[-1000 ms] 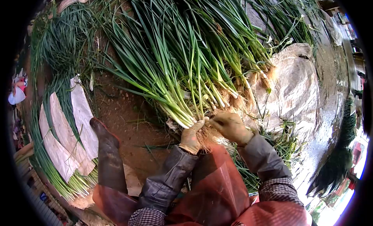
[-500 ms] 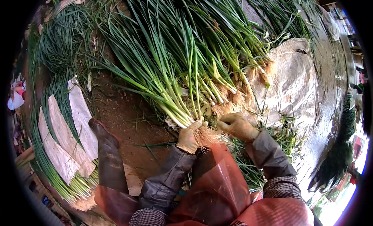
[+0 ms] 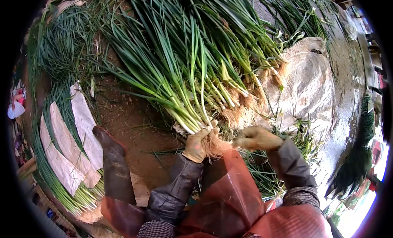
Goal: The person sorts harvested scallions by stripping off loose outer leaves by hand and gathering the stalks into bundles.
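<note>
My left hand [image 3: 196, 146], in a yellowish work glove, is closed around the white ends of a bunch of green onions [image 3: 180, 109]. Their leaves fan out away from me, and a tuft of pale brown roots [image 3: 217, 146] sticks out to the right of the fist. Just right of these roots is my right hand [image 3: 258, 138], gloved as well, with its fingers curled in a pinch. Whatever lies between those fingertips is hidden. Beyond both hands, a large pile of green onions [image 3: 229, 41] lies with its roots towards me.
Left of my boot [image 3: 114, 168] lie bundled green onions [image 3: 77, 199] under pale strips [image 3: 86, 123]. A crumpled light sheet [image 3: 311, 82] covers ground at right, beside wet pavement [image 3: 348, 70]. Loose leaves [image 3: 266, 178] lie under my right arm. A red translucent apron [image 3: 235, 184] covers my lap.
My right hand has moved slightly right and towards me, away from the left fist. The left hand has shifted a little left, still holding the green onions.
</note>
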A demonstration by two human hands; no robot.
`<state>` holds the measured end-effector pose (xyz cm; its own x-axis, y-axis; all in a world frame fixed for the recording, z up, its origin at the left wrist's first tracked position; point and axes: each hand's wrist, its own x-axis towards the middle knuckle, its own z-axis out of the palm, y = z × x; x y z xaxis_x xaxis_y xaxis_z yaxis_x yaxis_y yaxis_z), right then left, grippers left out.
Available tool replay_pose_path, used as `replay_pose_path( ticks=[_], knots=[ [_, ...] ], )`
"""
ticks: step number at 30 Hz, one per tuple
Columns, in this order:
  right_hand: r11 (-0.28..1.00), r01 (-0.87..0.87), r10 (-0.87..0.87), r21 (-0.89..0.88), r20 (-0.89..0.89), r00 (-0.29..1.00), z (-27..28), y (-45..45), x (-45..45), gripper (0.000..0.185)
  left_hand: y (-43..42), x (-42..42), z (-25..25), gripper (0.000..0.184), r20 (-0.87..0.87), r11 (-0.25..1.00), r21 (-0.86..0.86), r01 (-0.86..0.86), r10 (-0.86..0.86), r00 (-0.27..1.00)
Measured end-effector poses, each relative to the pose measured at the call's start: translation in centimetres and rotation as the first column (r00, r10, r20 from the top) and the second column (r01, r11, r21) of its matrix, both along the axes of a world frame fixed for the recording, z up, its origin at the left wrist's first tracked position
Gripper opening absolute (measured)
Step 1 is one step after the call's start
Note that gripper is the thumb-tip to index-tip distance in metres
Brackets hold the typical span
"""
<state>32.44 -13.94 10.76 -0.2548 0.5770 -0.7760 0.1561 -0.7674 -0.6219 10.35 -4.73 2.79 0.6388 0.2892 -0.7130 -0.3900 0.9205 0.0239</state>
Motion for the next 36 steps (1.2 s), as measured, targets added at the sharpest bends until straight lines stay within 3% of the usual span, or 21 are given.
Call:
replay_pose_path(
  ticks=[1, 2, 4, 6, 8, 10, 12, 13, 14, 15, 16, 18, 19, 20, 26, 27, 28, 31, 32, 34, 36],
  knots=[
    [0.997, -0.075, 0.077, -0.03, 0.084, 0.993, 0.2, -1.5, 1.3, 0.032, 0.2, -0.3, -0.6, 0.04, 0.084, 0.987, 0.158, 0.01, -0.023, 0.996],
    [0.946, -0.159, 0.099, 0.283, 0.213, 0.972, -3.8, -5.9, 3.2, 0.029, 0.7, 0.0, 0.7, 0.047, 0.181, 0.981, 0.181, -0.075, 0.042, 0.983],
    [0.809, -0.565, 0.497, -0.162, 0.701, 0.51, -9.4, -10.7, 6.9, 0.024, 1.6, -0.4, 0.6, 0.048, 0.63, 0.989, 0.067, -0.135, 0.063, 0.774],
    [0.915, -0.316, 0.393, -0.25, 0.725, 0.566, -5.6, -2.3, 5.7, 0.022, 2.6, -0.3, -0.5, 0.044, 0.8, 0.92, 0.297, -0.254, -0.095, 0.593],
    [0.822, -0.372, -0.242, 0.431, 0.856, 0.456, -9.7, 1.0, 6.2, 0.027, 1.8, -0.7, 2.5, 0.037, 0.647, 0.89, 0.358, -0.284, -0.016, 0.763],
    [0.833, -0.376, -0.241, 0.407, 0.877, 0.414, -13.7, 5.9, 7.2, 0.029, 2.8, -0.6, 1.3, 0.025, 0.557, 0.838, 0.516, -0.178, -0.171, 0.813],
    [0.895, -0.398, 0.051, 0.201, 0.841, 0.539, -13.9, 9.1, 8.1, 0.027, 2.5, -1.3, -0.8, 0.027, 0.454, 0.853, 0.51, -0.111, -0.157, 0.877],
    [0.881, -0.381, 0.024, 0.282, 0.776, 0.63, -11.9, 10.2, 7.1, 0.027, 2.5, -1.2, 0.4, 0.029, 0.269, 0.873, 0.484, -0.058, -0.085, 0.959],
    [0.977, -0.102, -0.009, 0.189, 0.509, 0.861, -10.8, 10.4, 6.2, 0.026, 2.0, -1.3, 1.7, 0.031, 0.064, 0.9, 0.436, -0.019, -0.01, 0.998],
    [0.967, 0.054, -0.138, 0.25, 0.33, 0.934, -9.1, 9.8, 4.6, 0.027, 1.9, -1.1, 0.5, 0.029, 0.078, 0.942, 0.327, -0.069, 0.046, 0.996],
    [0.932, 0.223, -0.271, 0.285, 0.14, 0.952, -7.3, 9.3, 3.0, 0.028, 2.0, -0.3, 0.8, 0.032, 0.073, 0.972, 0.226, -0.06, 0.045, 0.996],
    [0.967, 0.172, -0.193, 0.189, 0.097, 0.976, -4.5, 9.0, 0.5, 0.034, 0.6, 0.3, -1.3, 0.035, 0.046, 0.971, 0.237, -0.041, 0.031, 0.998],
    [0.948, 0.254, -0.265, 0.191, 0.031, 0.964, -5.4, 8.6, -0.7, 0.033, -0.4, -0.4, -3.5, 0.037, 0.065, 0.996, 0.082, -0.026, 0.021, 0.998],
    [0.933, 0.24, -0.278, 0.268, 0.116, 0.954, -5.1, 8.6, -2.0, 0.03, -0.1, 0.7, -0.7, 0.035, 0.028, 0.983, 0.181, -0.035, 0.03, 0.999],
    [0.792, 0.017, -0.39, 0.61, 0.484, 0.783, -8.3, 7.4, -3.0, 0.015, 0.4, 1.1, 1.3, 0.037, 0.013, 0.994, 0.066, -0.093, 0.092, 0.996],
    [0.856, 0.209, -0.44, 0.474, 0.453, 0.776, -8.1, 7.6, -1.8, 0.008, 0.1, 0.6, 0.6, 0.042, 0.024, 0.979, 0.14, -0.145, 0.143, 0.989],
    [0.777, 0.097, -0.496, 0.622, 0.509, 0.703, -8.7, 7.4, 0.4, 0.008, 0.0, 0.0, -0.2, 0.047, 0.049, 0.98, 0.104, -0.171, 0.167, 0.985],
    [0.494, 0.569, -0.802, 0.657, 0.092, 0.591, -11.7, 6.7, 4.8, 0.012, -0.1, -1.7, -1.7, 0.042, 0.175, 0.955, 0.244, -0.166, 0.125, 0.977],
    [0.548, 0.465, -0.771, 0.695, 0.205, 0.603, -10.0, 7.6, 3.3, 0.015, 0.1, -1.7, -1.4, 0.038, 0.241, 0.932, 0.307, -0.19, 0.117, 0.963],
    [0.843, 0.478, -0.523, 0.247, 0.164, 0.836, -3.3, 10.3, -2.1, 0.022, 0.2, -1.2, 0.3, 0.036, 0.364, 0.984, 0.083, -0.159, 0.118, 0.924],
    [0.929, 0.362, -0.351, 0.081, -0.125, 0.928, -5.7, 11.7, -4.7, 0.026, -0.2, -1.1, 0.2, 0.031, 0.362, 0.988, 0.063, -0.143, 0.111, 0.926]
  ],
)
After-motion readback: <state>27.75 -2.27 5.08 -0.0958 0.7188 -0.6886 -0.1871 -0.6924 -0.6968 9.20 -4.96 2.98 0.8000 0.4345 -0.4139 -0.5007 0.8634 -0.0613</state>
